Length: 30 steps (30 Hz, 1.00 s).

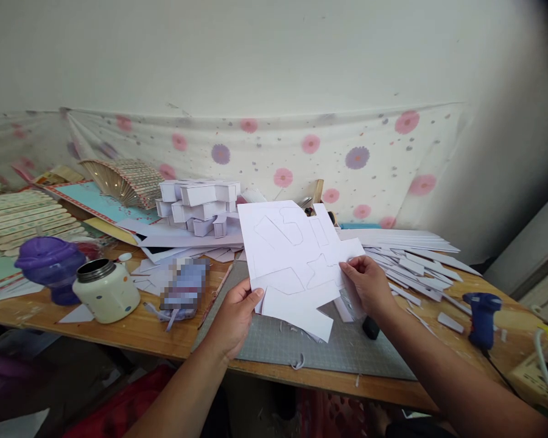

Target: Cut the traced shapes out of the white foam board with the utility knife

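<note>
A white sheet [278, 258] with several pencilled outlines and cut-out edges is held up above the grey cutting mat [274, 353]. My left hand [240, 316] pinches its lower left edge, thumb on top. At the right edge, my right hand [368, 283] grips the sheet between thumb and fingers. Under the sheet's lower part, another white cut piece [296, 310] shows over the mat. A small black object [371, 328] lies on the mat below my right hand.
Stacked white paper boxes [201, 204] stand behind at left. An open cream jar [105, 291], a purple cup [52, 267] and a blurred pouch [186, 289] are on the left. Paper strips [415, 267] and a blue glue gun [481, 316] lie right.
</note>
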Available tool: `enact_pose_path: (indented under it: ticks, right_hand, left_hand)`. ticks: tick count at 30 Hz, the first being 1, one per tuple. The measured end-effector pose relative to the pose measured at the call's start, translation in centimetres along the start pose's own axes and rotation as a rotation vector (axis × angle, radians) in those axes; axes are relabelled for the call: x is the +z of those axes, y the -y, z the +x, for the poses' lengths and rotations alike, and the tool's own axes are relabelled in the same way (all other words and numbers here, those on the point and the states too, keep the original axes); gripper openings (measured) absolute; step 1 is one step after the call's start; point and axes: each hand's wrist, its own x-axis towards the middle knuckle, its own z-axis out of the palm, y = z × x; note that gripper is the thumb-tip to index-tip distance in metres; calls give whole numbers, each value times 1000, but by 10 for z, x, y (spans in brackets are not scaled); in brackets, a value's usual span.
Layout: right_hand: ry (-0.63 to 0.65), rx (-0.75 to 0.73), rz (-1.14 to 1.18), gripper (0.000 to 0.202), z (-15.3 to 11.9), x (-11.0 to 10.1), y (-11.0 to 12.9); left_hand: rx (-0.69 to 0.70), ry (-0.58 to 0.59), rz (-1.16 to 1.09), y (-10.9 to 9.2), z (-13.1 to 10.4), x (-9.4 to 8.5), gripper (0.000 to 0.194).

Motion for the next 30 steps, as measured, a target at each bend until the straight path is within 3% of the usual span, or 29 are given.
enact_pose_path:
  ticks: [17, 30]
  right_hand:
    - [-7, -29, -38, 31, -3, 4, 0]
    - [10, -8, -24, 31, -5, 5, -2]
  left_hand:
    - [51, -96, -29, 12, 1, 4, 38]
    - [86, -40, -93, 10, -5, 3, 41]
